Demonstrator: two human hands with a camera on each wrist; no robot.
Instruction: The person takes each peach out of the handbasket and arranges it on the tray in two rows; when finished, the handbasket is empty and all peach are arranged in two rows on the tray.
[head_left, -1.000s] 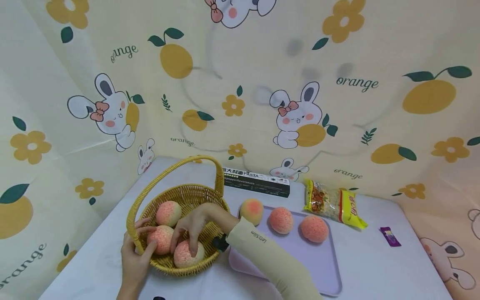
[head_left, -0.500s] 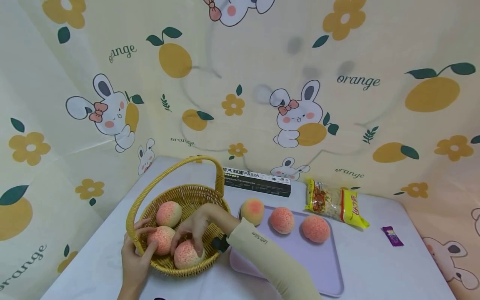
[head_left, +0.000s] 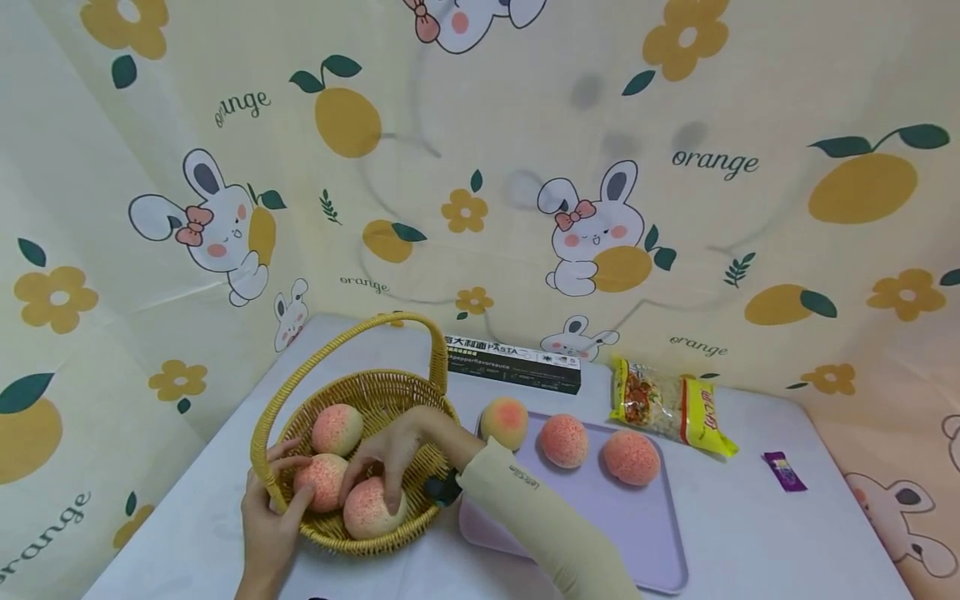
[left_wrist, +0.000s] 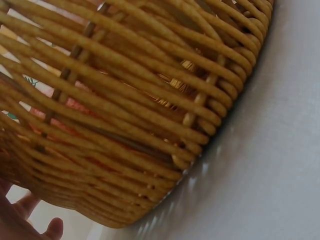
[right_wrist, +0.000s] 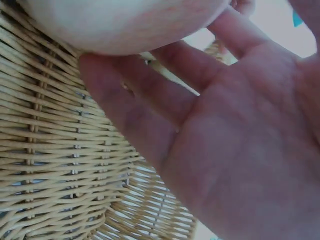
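Resting your right hand [head_left: 392, 450] on the nearest peach [head_left: 371, 509] at the near edge of the wicker basket [head_left: 390, 387], you have fingers draped over its top and curled round it. It looks like a light, foam-netted fruit, soft and easy to bruise, so I'd judge a gentle cupping hold from above, fingers spread around its sides, works best; the netting should stop it slipping. Your left hand [head_left: 272, 512] grips the basket's near-left rim, thumb inside touching a second peach [head_left: 319, 481]. A third peach [head_left: 337, 428] sits farther back. Compared with a second ago, little differs: both hands hold their places, and the nearest peach has shifted only slightly.
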